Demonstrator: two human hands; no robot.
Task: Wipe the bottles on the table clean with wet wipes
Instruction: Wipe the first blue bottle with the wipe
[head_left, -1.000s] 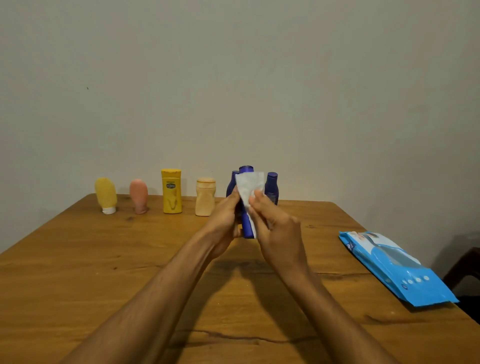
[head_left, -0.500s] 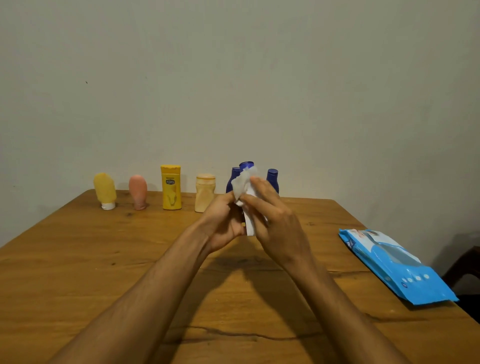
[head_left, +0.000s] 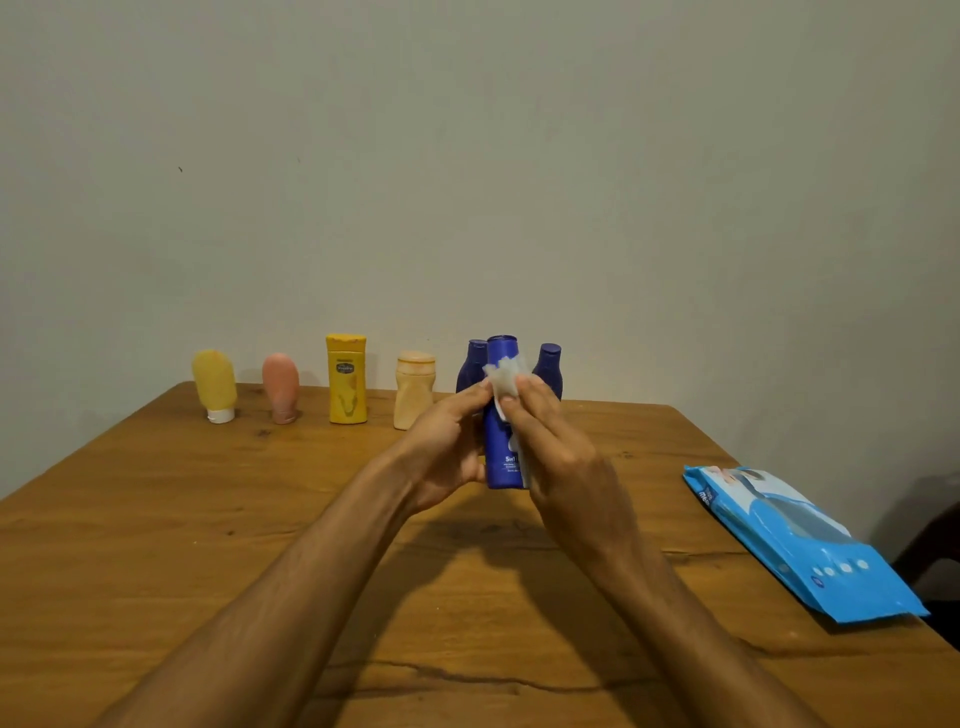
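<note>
Blue bottle (head_left: 503, 457) gripped by the left hand (head_left: 448, 451), the right hand (head_left: 558, 453) pressing a wipe (head_left: 503, 383) on it (six bottles wait far).

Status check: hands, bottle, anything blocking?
Left hand holding blue bottle upright. Right hand pressing wet wipe against its upper part. Nothing in the way.

Dim, warm light — soft shadows, slight wide-angle edge distortion

Left hand (head_left: 451, 441), right hand (head_left: 558, 452) closed, raised
</note>
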